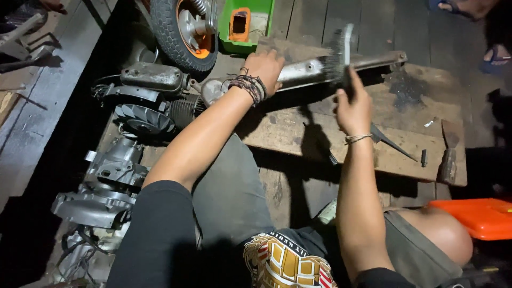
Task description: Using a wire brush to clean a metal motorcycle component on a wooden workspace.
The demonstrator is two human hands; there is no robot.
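A long grey metal engine part (309, 68) lies across the far edge of a wooden board (405, 144). My left hand (265, 66), with dark cord bracelets on the wrist, presses down on the part's left end. My right hand (353, 104) is closed around the handle of a wire brush (340, 53), whose bristles rest on the middle of the metal part. My knees and grey shorts fill the bottom of the view.
A small wheel with an orange hub (184, 29) and a green tray (246, 24) stand at the back. Engine pieces (114, 170) lie at the left. An orange box (477, 216) sits at the right. Small tools (448, 162) lie on the board. Another person's feet (496, 56) are at the top right.
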